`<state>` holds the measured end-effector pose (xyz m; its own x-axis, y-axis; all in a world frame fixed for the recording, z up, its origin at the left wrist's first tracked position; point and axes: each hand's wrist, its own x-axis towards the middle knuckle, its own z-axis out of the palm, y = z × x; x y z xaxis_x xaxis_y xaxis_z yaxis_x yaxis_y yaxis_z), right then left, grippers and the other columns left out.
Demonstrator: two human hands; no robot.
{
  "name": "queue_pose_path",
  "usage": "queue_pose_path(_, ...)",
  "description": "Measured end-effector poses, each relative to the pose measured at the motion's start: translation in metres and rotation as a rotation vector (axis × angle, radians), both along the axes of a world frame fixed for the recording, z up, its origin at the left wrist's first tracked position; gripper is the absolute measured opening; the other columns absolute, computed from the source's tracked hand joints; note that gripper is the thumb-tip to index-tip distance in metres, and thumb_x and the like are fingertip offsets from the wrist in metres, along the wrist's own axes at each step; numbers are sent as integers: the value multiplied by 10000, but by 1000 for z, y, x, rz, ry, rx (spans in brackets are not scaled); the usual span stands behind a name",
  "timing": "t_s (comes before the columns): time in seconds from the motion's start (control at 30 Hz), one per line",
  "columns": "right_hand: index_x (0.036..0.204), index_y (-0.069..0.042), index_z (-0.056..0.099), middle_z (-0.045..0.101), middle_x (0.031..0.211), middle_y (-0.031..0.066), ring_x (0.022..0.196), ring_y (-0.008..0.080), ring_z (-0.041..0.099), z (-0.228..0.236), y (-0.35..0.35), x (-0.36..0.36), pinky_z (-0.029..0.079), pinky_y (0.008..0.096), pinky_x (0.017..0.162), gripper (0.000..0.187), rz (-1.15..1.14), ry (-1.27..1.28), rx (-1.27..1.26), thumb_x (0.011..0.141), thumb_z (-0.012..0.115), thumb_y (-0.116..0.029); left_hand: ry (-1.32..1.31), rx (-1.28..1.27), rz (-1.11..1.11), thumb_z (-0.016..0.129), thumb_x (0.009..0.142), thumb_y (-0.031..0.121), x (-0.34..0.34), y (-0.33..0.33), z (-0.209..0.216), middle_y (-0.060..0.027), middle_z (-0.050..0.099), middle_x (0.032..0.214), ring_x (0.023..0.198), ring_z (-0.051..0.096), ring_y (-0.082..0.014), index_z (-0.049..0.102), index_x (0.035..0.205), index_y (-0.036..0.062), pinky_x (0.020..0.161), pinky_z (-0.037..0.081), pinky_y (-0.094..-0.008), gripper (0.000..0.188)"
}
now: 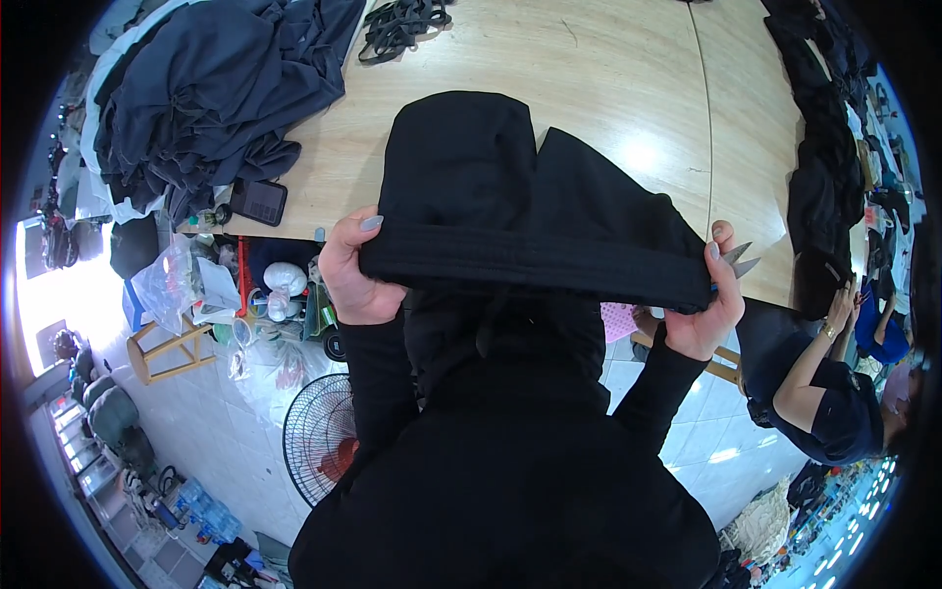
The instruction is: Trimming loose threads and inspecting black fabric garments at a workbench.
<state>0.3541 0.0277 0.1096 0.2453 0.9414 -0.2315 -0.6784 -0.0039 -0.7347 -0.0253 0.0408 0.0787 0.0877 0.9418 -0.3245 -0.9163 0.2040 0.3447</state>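
Wooden worktable (608, 108) sat under the work, tiled floor beyond its near edge. Black garment (520, 196) hung over that edge, its thick folded band stretched taut between both hands. Left hand (355, 270) was clenched on the band's left end; right hand (708, 299) pinched the right end, thread snips (738, 260) tucked in the same grip. Fabric looked soft, light, floppy; best held at the band. Dark clothes pile (216, 88) lay on the table's far-left corner.

Wooden table (608, 108), dark clothes pile (206, 88), phone (258, 201), black straps (397, 25), floor fan (319, 437), stool (167, 348), seated co-worker (824, 393).
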Motion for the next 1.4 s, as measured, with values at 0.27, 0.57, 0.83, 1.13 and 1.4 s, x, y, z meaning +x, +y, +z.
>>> queue_pose_path(0.27, 1157, -56, 567, 713, 919, 135, 776, 210, 725, 21, 8, -29, 547, 266, 580, 201, -163, -72, -127, 984, 666, -82, -53, 22, -41, 557, 1001, 221, -6, 3, -13, -262, 753, 1244, 1140, 739, -377, 684, 1205, -96, 1072, 563, -473, 398)
queue_pose_path(0.57, 1151, -7, 702, 636, 1446, 193, 1042, 103, 640, -13, 13, 13, 301, 190, 447, 172, 60, 740, -365, 980, 685, -22, -697, -104, 15, 561, 1039, 277, 2, 12, -37, -346, 496, 1569, 1540, 440, -389, 416, 1481, -216, 1354, 261, -509, 678)
queue_pose_path(0.83, 1106, -42, 686, 567, 1399, 209, 515, 90, 485, -13, 11, 17, 283, 180, 455, 153, 70, 931, -355, 961, 688, 7, -766, -160, 57, 579, 978, 279, 3, 12, -34, -359, 447, 1601, 1568, 393, -423, 344, 1525, -222, 1363, 239, -513, 778)
queue_pose_path(1.13, 1072, -53, 665, 549, 1293, 135, 668, 49, 457, -17, 9, 19, 282, 183, 446, 145, 45, 866, -355, 951, 698, 19, -779, -115, 44, 657, 877, 184, -1, 12, -41, -344, 368, 1649, 1595, 301, -434, 297, 1564, -203, 1361, 277, -485, 867)
queue_pose_path(1.4, 1152, -40, 671, 618, 1438, 228, 977, 95, 660, 0, 6, 3, 332, 199, 470, 198, 132, 611, -221, 972, 638, 36, -671, -118, -40, 628, 918, 124, -3, 11, -33, -311, 575, 1512, 1485, 527, -381, 469, 1455, -187, 1311, 370, -495, 641)
